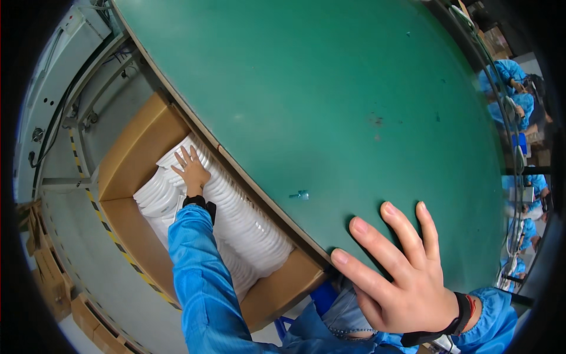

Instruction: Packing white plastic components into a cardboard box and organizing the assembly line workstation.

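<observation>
An opened cardboard box [132,153] stands beside the table on its left, below the tabletop. Inside it are rows of white, curved, shell-like pieces [236,206] stacked closely together; their exact kind I cannot make out. My left hand [194,172] reaches into the box with fingers spread over the far end of the stacked pieces, seeming to touch them. Spread at the near edge of the green tabletop [295,88] is my right hand [407,277], with nothing in it. Both wrists carry dark bands.
A small teal scrap [299,194] lies on the tabletop near its left edge. White equipment [59,76] and a metal frame with wheels are at the far left. More cardboard boxes [53,277] rest on the floor. Beyond the table's right side, several people in blue [510,76] sit.
</observation>
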The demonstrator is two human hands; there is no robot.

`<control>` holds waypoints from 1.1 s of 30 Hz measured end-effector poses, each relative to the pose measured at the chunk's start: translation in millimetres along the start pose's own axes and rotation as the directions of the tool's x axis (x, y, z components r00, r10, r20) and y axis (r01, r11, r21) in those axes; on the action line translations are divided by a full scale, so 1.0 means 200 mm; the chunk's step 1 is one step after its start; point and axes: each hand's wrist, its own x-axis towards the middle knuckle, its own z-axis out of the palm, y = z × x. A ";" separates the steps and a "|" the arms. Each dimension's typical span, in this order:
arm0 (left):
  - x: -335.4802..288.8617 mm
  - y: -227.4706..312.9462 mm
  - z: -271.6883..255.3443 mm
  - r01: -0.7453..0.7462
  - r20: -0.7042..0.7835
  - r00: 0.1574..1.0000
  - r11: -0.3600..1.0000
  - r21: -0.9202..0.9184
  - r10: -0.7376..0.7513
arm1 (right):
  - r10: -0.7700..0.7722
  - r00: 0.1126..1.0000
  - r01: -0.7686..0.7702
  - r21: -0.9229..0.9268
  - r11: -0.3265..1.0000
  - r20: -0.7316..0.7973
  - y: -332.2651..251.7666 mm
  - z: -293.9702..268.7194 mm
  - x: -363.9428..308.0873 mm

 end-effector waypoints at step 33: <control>-1.67 0.24 -0.73 0.152 0.140 0.988 -0.217 -0.964 0.070 | -0.203 0.877 0.229 0.008 0.973 -0.435 0.09 0.14 -0.14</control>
